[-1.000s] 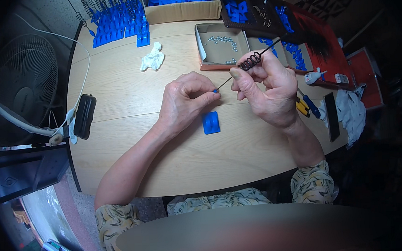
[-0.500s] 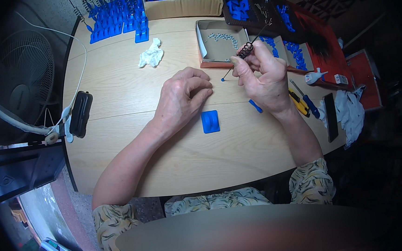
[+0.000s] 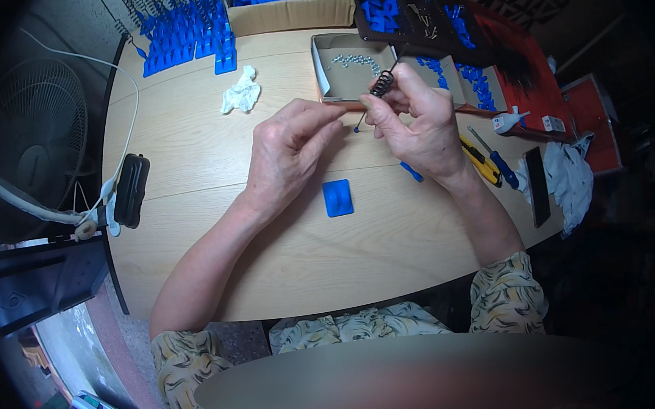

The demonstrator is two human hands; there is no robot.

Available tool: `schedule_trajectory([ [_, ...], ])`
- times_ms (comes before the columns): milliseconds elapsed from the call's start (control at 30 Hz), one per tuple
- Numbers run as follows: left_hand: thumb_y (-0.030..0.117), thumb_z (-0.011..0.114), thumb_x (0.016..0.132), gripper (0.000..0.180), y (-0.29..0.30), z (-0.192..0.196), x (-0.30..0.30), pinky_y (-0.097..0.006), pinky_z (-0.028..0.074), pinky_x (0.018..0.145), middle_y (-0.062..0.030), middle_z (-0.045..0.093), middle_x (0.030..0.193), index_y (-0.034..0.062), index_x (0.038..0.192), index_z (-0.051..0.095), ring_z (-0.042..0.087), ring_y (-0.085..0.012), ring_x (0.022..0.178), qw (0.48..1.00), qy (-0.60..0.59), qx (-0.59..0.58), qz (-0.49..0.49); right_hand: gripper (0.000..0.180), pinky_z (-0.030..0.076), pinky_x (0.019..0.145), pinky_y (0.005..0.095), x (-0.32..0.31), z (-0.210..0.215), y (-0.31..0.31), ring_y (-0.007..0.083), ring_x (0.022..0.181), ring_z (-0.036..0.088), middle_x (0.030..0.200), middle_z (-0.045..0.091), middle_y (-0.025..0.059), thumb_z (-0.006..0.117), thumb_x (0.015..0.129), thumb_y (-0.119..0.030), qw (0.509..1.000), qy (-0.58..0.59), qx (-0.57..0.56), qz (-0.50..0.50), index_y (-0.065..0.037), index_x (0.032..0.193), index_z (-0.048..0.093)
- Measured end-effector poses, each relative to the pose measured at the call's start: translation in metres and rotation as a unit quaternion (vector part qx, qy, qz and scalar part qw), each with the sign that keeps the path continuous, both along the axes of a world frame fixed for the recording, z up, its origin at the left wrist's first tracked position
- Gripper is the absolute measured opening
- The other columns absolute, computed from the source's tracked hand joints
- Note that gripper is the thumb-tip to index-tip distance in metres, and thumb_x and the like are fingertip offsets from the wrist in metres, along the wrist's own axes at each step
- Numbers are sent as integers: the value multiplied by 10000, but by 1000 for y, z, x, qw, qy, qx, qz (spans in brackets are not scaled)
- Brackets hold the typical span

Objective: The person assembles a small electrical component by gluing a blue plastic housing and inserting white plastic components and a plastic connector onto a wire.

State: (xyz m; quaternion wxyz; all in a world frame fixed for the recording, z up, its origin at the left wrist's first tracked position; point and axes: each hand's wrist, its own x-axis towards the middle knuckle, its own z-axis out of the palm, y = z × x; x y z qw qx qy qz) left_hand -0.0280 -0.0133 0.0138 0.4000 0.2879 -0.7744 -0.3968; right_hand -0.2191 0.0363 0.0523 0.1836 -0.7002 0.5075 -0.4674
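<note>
My right hand [image 3: 422, 126] pinches a black coiled spring wire [image 3: 382, 84] between thumb and fingers, above the front of a shallow cardboard box. A straight end of the wire points down toward the table and carries a small dark blue tip [image 3: 357, 129]. My left hand [image 3: 287, 148] is left of that tip, thumb and forefinger stretched toward it with a gap between them and nothing visible inside. On the table below lies a square blue plastic base [image 3: 338, 198] with a raised middle. A small blue plastic piece [image 3: 412, 171] rests beside my right wrist.
The cardboard box [image 3: 355, 94] holds shiny metal beads. Behind are a dark tray [image 3: 399, 37] of blue parts and finished-looking blue stands [image 3: 173, 57] with springs. A yellow cutter [image 3: 481, 163], screwdriver [image 3: 501, 163], glue bottle [image 3: 508, 121] and phone [image 3: 539, 187] lie right; crumpled tissue [image 3: 241, 90] left.
My left fingertips have lifted and straightened toward the wire's blue tip. My right hand with the spring wire has stayed nearly in place, while the whole view has shifted slightly.
</note>
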Motion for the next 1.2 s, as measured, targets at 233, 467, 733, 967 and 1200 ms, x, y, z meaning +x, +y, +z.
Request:
schedule_trajectory([
  [233,70,749,826,211,-10,13,-21,-334,577,665,-134,713,887,26,1031,731,718,-245,764,997,-39,-55,-47,121,526,526,204,-7,-2,-2,75,648,648,753,661,69,628,920,26,1000,-2,11,-5,33,901,509],
  [467,55,756,811,166,-10,19,-21,-339,574,645,-130,710,847,5,965,719,713,-242,735,997,-44,-51,-49,171,486,485,304,-6,-5,-2,182,586,685,641,623,105,680,870,-5,1000,-25,-10,6,0,883,510],
  [733,11,740,803,107,-12,17,-27,-294,524,613,-106,694,751,-10,856,650,691,-157,690,995,-48,-86,-13,190,486,482,310,-3,-2,-3,208,587,693,614,606,102,689,868,-9,1000,2,-18,-1,-3,871,499],
  [967,4,733,800,104,-14,12,-25,-314,528,618,-138,704,774,-7,848,641,715,-205,712,994,-48,-95,-13,192,473,475,319,0,-4,-5,222,579,691,614,611,110,689,864,-8,1000,-6,-29,-4,0,877,498],
  [1200,14,725,800,96,-11,15,-28,-344,536,623,-143,689,774,-7,844,642,702,-253,718,996,-30,-84,-6,189,469,476,324,-1,0,-3,210,573,682,619,606,114,688,857,2,999,5,-32,-13,-1,893,502],
])
